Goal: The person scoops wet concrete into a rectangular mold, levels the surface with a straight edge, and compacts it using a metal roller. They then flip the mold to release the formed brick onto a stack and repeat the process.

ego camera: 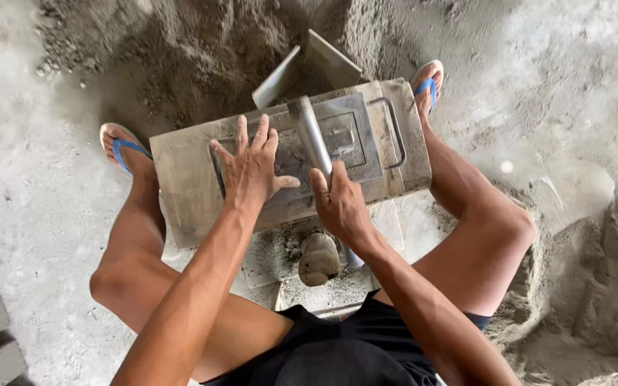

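Head view: sand pile (202, 50) behind metal mould (395, 143).

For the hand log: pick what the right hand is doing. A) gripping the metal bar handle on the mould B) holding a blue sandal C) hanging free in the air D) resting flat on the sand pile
A: the right hand wraps its fingers around the metal bar handle atop the grey mould, while the left hand lies flat on it.
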